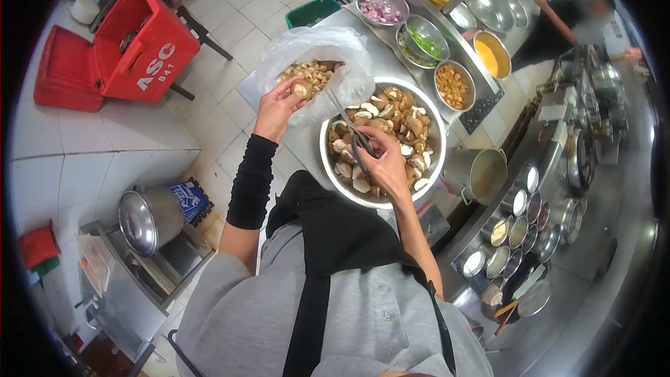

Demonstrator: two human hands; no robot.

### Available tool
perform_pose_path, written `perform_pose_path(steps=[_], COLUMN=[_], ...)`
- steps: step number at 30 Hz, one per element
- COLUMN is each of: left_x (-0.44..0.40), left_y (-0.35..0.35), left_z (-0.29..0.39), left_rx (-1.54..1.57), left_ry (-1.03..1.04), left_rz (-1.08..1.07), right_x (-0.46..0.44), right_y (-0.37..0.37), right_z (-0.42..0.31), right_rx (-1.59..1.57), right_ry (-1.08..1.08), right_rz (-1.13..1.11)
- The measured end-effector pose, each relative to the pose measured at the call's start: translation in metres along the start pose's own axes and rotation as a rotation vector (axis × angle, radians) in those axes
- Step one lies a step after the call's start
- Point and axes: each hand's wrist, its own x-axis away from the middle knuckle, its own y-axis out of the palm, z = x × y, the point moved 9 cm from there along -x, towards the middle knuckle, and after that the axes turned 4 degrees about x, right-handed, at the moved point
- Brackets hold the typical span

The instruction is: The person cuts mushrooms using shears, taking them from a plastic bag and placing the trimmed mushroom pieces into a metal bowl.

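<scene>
My left hand holds a brown mushroom between thumb and fingers, over the near edge of a clear plastic bag. Inside the bag lie many small pale-brown pieces. My right hand is wrapped round the dark handles of metal scissors, whose blades point up and left toward the bag. Below that hand, a wide metal colander is filled with brown mushrooms, some cut with white faces showing.
Bowls of chopped purple onion, green pieces and brown cubes stand beyond the colander. A red cooler is at left. At right are a large pot and a counter with containers. Another person stands at upper right.
</scene>
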Motion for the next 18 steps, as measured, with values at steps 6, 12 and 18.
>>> perform_pose_path(steps=[6,12,18], left_x=[0.021,0.031,0.027], left_y=[0.067,0.119,0.133], left_z=[-0.017,-0.038,-0.077], left_rx=[-0.157,-0.371,-0.397], left_ry=[-0.031,-0.143,-0.362], left_rz=[-0.204,-0.461,-0.618], right_x=[0.025,0.049,0.08], right_y=[-0.025,-0.045,-0.054], right_z=[0.009,0.048,0.062], right_rx=[-0.055,-0.138,-0.33], right_ry=[0.008,0.032,0.157], right_rz=[-0.003,0.084,0.114])
